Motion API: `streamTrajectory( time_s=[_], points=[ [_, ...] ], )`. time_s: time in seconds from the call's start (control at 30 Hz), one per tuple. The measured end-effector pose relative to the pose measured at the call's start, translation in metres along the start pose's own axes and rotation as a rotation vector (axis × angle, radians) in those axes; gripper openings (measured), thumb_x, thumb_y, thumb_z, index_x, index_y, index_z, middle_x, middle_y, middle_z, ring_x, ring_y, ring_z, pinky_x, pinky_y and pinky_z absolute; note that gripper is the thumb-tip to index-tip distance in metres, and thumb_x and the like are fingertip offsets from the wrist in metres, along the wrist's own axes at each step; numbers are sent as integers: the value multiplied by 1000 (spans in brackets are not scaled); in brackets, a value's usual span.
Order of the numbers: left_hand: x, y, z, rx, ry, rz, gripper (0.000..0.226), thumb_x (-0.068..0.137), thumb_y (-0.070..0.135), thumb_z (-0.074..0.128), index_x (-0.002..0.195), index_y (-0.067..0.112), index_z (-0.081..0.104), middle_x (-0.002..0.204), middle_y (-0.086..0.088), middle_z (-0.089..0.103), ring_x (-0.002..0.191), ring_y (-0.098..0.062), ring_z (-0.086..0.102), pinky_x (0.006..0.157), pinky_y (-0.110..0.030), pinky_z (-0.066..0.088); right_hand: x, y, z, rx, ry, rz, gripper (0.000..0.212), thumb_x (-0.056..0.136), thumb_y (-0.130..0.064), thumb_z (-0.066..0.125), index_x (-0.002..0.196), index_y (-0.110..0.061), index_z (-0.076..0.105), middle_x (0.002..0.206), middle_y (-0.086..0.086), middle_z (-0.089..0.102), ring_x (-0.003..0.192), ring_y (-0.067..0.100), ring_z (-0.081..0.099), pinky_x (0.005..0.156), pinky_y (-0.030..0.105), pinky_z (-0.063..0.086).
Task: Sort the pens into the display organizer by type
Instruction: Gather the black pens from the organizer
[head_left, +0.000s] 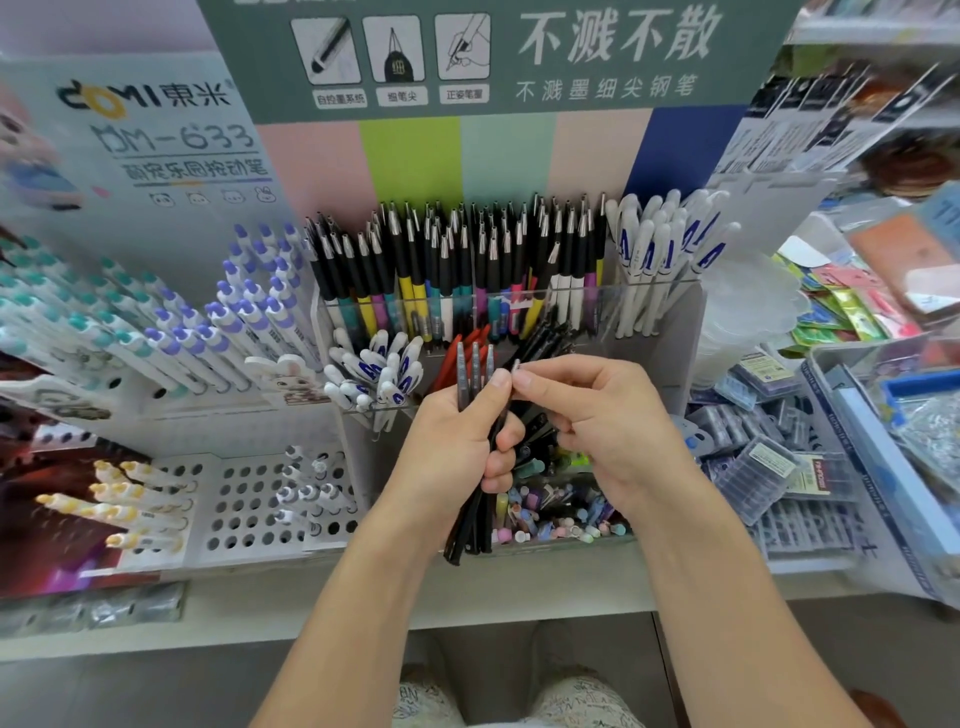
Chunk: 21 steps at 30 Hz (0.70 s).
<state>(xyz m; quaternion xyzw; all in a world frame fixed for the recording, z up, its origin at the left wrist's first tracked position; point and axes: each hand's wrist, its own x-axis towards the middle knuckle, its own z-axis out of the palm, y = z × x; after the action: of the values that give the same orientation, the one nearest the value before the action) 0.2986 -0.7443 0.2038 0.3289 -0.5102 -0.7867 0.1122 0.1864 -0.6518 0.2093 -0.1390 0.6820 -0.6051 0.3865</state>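
While gripped upright: black pens (475, 499), clips up, w/ both hands.

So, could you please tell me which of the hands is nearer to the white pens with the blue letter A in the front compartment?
Left. The left hand, gripping a bundle of black pens, sits just right of those white pens; the right hand lies farther right, beyond it.

Bright even light, warped blurry edges.
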Motion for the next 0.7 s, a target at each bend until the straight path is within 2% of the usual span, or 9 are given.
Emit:
streamTrajectory(
  time_s=[0.07, 0.13, 0.2, 0.27, 0.37, 0.5, 0.57, 0.7],
  points=[
    [1, 1, 0, 0, -7, 0, 25, 106, 35, 49, 106, 15, 64, 59, 2, 44, 43, -8, 33, 38, -19, 29, 1, 3, 2, 49, -24, 77, 13, 86, -23, 78, 97, -17, 80, 73, -9, 69, 50, 2, 44, 41, 10, 34],
    [-1, 3, -1, 7, -22, -4, 26, 106, 35, 48, 101, 15, 64, 59, 0, 45, 43, -9, 32, 39, -20, 28, 1, 4, 6, 116, -40, 117, 14, 89, -21, 75, 101, -15, 78, 87, -2, 72, 48, 1, 45, 40, 11, 33],
    [-3, 4, -2, 22, -12, 13, 29, 107, 34, 47, 100, 13, 66, 58, -2, 49, 43, -10, 35, 39, -21, 29, -1, 2, 10, 172, -32, 102, 9, 91, -16, 71, 97, -14, 77, 83, 0, 70, 46, 0, 47, 40, 11, 33],
    [-4, 4, -3, 61, 79, 36, 34, 108, 34, 44, 103, 11, 69, 58, -4, 56, 44, -13, 45, 39, -22, 36, -4, -5, 11, 269, -7, 22, 8, 93, -11, 66, 95, -11, 73, 71, -4, 63, 52, 2, 46, 42, 13, 34],
    [-2, 1, -10, 98, 236, 55, 36, 109, 32, 40, 103, 10, 68, 55, -1, 59, 44, -14, 52, 40, -24, 40, -7, -21, 2, 398, 98, -230, 11, 97, -5, 59, 92, -10, 67, 72, -1, 60, 61, 10, 51, 47, 17, 40],
    [-4, 0, -19, 66, 225, -11, 33, 109, 35, 39, 109, 12, 63, 55, 2, 34, 43, -11, 23, 40, -22, 19, 1, -28, -9, 119, 422, -696, 16, 95, -5, 59, 90, -19, 63, 76, 1, 62, 64, 19, 58, 51, 25, 46],
    [-4, -1, -17, 0, 200, -51, 28, 107, 29, 40, 113, 10, 60, 57, 2, 30, 43, -10, 20, 41, -22, 15, 7, -20, -3, -63, 489, -729, 19, 95, -6, 61, 91, -24, 64, 78, -1, 63, 67, 15, 58, 58, 24, 48],
    [-3, -1, -13, -120, 196, -49, 16, 101, 16, 38, 110, 8, 49, 56, 1, 37, 41, -9, 23, 39, -20, 16, 14, 10, 13, -287, 453, -645, 13, 92, -8, 66, 95, -21, 69, 81, -10, 66, 71, 5, 59, 66, 23, 52]
  ],
)
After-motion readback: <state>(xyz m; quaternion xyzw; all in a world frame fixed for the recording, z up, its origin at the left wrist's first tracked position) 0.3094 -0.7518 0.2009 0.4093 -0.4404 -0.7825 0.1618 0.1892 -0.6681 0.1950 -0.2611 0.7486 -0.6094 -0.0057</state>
